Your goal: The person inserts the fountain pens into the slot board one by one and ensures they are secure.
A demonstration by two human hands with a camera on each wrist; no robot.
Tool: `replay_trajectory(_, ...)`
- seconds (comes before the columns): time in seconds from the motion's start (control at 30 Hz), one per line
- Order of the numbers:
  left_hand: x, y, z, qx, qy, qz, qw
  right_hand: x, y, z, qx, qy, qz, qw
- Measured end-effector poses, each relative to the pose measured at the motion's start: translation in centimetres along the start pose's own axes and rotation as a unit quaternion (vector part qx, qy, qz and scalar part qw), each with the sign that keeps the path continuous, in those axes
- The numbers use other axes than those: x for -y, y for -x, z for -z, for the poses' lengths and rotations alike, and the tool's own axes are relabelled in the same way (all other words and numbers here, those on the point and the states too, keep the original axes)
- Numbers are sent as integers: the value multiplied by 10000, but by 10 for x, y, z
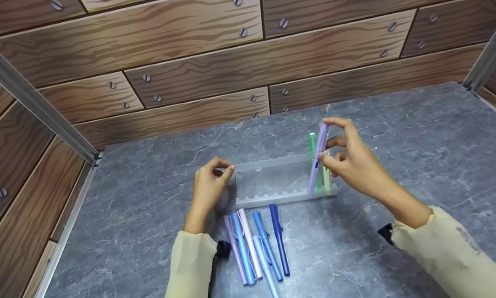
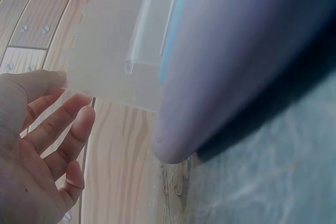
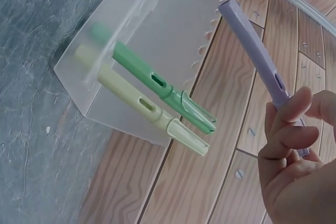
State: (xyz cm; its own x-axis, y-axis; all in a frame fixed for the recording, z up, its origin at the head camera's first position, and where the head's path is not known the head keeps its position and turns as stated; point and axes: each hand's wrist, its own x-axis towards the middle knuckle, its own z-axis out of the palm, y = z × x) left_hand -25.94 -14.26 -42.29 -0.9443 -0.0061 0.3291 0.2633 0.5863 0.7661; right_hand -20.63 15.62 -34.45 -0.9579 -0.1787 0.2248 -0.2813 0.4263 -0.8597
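In my right hand [image 1: 353,159] is a purple pen [image 1: 317,159], pinched near its upper part, its lower end at the front edge of the clear rack [image 1: 272,201]. Beside it a green pen [image 3: 142,72] and a pale green pen [image 3: 128,96] lie across the rack's right end. The right wrist view shows the purple pen [image 3: 257,51] tilted in the fingers of my right hand [image 3: 299,156]. My left hand [image 1: 208,186] touches the rack's left end with thumb and index finger; in the left wrist view my left hand [image 2: 47,140] is at the rack's corner.
Several pens lie in front of the rack, among them a dark blue pen [image 1: 277,236], a pink pen [image 1: 250,242] and a purple pen [image 1: 235,248]. The grey marbled table [image 1: 148,186] ends at a wood-patterned wall [image 1: 190,54], with metal posts at both sides.
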Motion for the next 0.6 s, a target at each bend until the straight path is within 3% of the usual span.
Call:
replay_trajectory(0.3,0,0,0,-51,43,-126,9999,-13,-8,-9,-234,627,272,9974)
replay_trajectory(0.6,-1,0,0,52,-7,60,10000,-30,-10,-15,-417,1447,558,9870)
